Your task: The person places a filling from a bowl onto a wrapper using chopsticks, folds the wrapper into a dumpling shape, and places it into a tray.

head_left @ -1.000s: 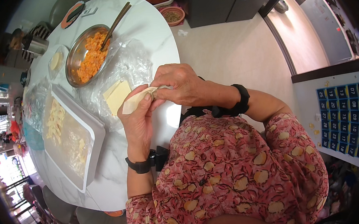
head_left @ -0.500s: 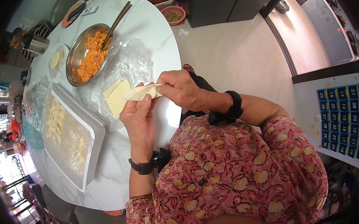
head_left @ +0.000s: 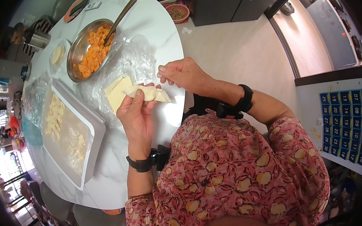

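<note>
My left hand (head_left: 136,117) is closed on a folded wonton (head_left: 153,93), with the thumb pressed over its middle and the fingers beneath. The wonton is pale, and one end sticks out to the right as a loose pointed flap. Apart from it, up and to the right, hovers my right hand (head_left: 184,74), its fingers curled together with nothing visible in them. Just beyond my left hand, a stack of square yellow wrappers (head_left: 115,92) lies on a clear plastic bag (head_left: 137,59). Orange minced filling (head_left: 95,54) fills part of a steel bowl (head_left: 73,64), where chopsticks (head_left: 122,17) lean.
A white tray (head_left: 95,154) holding several folded wontons (head_left: 54,117) stands at the left of the round white marble-look table (head_left: 110,176). A small dish (head_left: 58,55) with a pale round thing sits beside the bowl. Grey chairs (head_left: 100,223) surround the table's near left.
My right hand has let go of the wonton's end and moved up and to the right. The left hand still holds the wonton, now tilted with its right end lower.
</note>
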Available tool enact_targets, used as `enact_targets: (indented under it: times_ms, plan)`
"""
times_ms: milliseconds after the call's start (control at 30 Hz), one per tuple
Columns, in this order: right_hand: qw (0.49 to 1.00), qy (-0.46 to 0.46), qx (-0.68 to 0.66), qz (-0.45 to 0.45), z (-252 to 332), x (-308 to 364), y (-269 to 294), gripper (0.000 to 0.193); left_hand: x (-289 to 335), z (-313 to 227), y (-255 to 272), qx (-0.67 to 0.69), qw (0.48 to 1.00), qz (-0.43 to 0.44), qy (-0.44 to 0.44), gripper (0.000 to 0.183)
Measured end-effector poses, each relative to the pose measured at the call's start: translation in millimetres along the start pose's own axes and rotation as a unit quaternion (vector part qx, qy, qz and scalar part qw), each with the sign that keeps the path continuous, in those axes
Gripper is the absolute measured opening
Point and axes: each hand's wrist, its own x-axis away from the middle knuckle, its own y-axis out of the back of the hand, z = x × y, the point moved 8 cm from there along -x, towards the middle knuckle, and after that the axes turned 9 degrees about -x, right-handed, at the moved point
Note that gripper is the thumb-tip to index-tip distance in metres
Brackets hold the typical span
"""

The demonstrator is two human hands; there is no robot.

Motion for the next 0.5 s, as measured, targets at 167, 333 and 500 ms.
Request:
enact_targets:
  times_ms: [167, 333, 500]
  plan:
    - [0.996, 0.016, 0.044, 0.072, 10, -5, -15, 0.027, 2, 2, -9, -0.046, 0.998, 0.031, 0.023, 0.023]
    - [0.991, -0.048, -0.001, 0.124, 4, -1, -31, 0.018, 3, 0, -5, -0.058, 0.998, 0.021, -0.009, 0.022]
    - [0.997, 0.007, 0.019, 0.072, 6, -4, -24, 0.014, 2, 5, -2, -0.048, 0.999, 0.0, 0.012, 0.019]
